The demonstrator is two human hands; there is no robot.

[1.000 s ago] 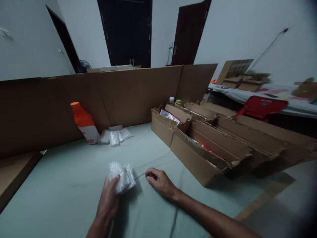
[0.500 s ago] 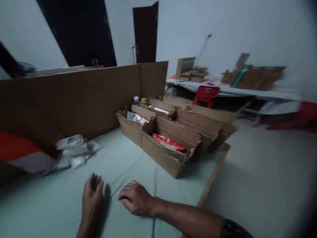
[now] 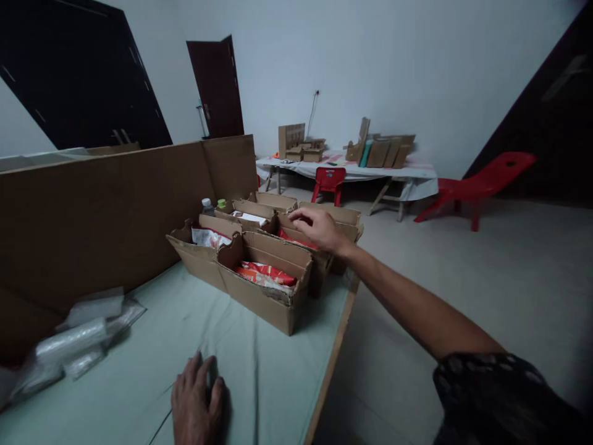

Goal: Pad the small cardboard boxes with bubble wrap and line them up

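"Right hand (image 3: 319, 230)?"
"Loosely open above a cardboard box (image 3: 320, 272) near the right edge of the worktop (image 3: 115, 383)."
"And the left hand (image 3: 195, 402)?"
"Spread open, low over the worktop, left of that edge."

Apparently a makeshift workroom with pale walls (image 3: 393, 74). Cardboard boxes (image 3: 254, 301) stand on a cloth-covered tabletop (image 3: 287, 371), red chairs (image 3: 484, 179) beyond.

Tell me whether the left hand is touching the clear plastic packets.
Apart: the head view shows a stretch of green tabletop between the left hand and the clear plastic packets.
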